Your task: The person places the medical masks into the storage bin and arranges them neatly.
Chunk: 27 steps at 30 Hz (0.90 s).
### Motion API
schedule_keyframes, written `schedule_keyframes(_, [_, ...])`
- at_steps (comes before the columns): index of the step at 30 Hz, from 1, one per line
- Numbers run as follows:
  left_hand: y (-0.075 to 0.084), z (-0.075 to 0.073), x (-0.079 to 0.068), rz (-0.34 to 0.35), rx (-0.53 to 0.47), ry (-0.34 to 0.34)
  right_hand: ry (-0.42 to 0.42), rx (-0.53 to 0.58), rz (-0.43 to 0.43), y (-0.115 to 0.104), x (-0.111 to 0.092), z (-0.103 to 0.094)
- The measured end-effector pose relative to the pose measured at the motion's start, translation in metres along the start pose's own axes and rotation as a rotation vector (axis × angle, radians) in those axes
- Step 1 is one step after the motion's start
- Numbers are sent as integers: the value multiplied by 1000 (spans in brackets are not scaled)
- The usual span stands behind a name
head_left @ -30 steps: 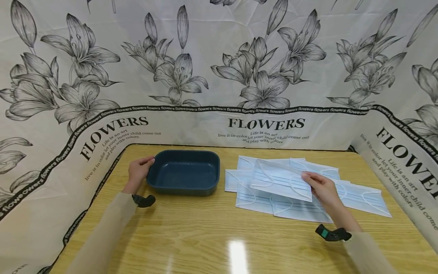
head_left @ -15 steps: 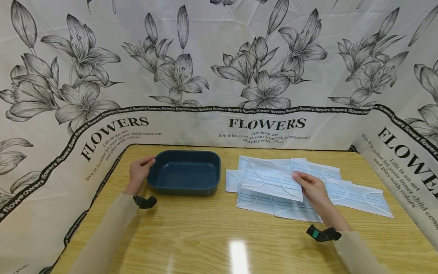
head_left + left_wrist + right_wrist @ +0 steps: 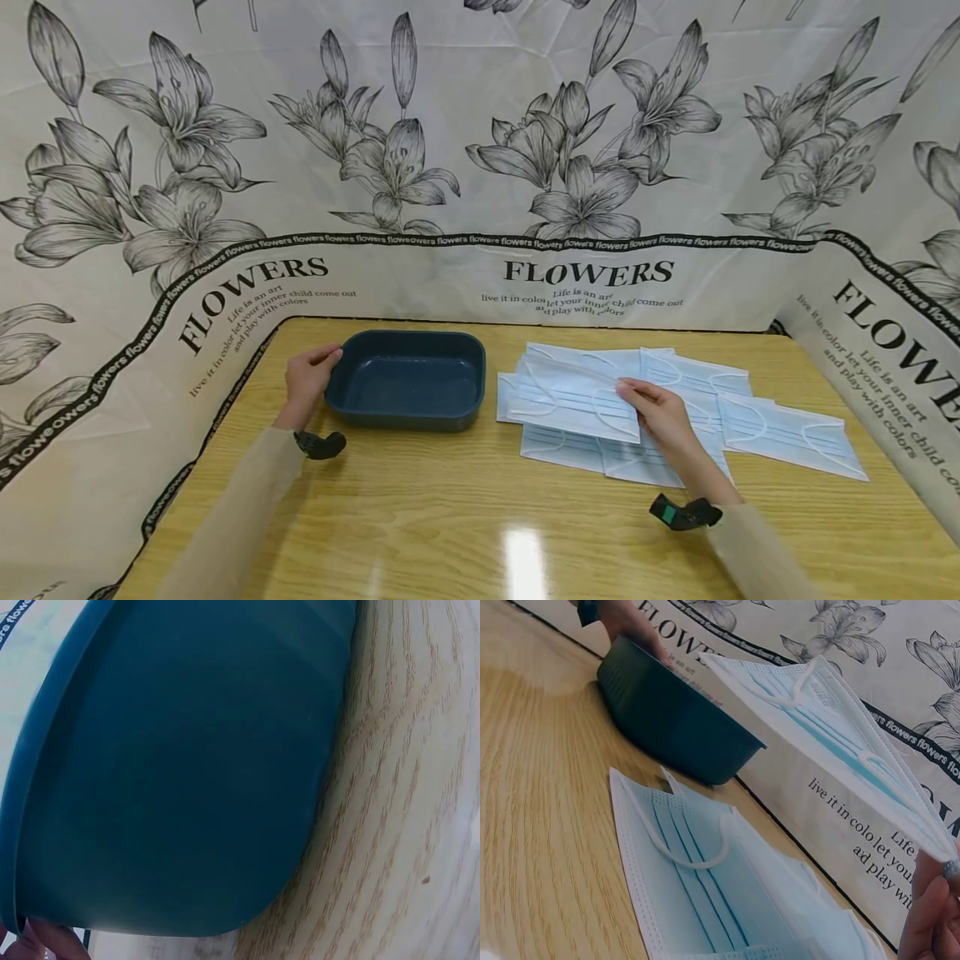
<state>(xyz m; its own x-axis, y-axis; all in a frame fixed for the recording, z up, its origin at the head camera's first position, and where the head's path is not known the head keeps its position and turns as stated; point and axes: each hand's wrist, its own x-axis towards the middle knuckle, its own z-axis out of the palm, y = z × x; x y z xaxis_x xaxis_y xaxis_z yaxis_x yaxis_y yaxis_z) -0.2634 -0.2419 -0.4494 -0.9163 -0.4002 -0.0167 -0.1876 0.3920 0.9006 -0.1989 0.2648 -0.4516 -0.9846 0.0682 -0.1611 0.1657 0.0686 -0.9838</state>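
A dark blue rectangular plastic bin (image 3: 405, 421) stands on the table, its inside bare. My left hand (image 3: 306, 379) pinches its left rim between thumb and fingers; in the left wrist view only fingertips (image 3: 56, 941) show below the rim. Between thumb and fingers, my right hand (image 3: 663, 421) holds a light blue face mask (image 3: 573, 396) by its right edge. That mask hangs tilted above the pile, and the right wrist view shows it raised over the others. Several more masks (image 3: 795, 433) lie overlapping on the table beneath and to the right of the right hand.
The wooden table (image 3: 420, 517) runs toward me with a bright reflection near its front. A white cloth (image 3: 420, 283) printed with flowers and lettering walls off the back and both sides.
My right hand has moved left with the held mask, toward the bin, uncovering more of the masks on the right. The left hand and the bin have stayed in place.
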Motion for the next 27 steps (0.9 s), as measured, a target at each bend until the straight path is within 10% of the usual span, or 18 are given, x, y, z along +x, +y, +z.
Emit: schedule_keyframes(27, [-2,-1,2,-26,-50,-34,-55,24,-38,-11,19,66])
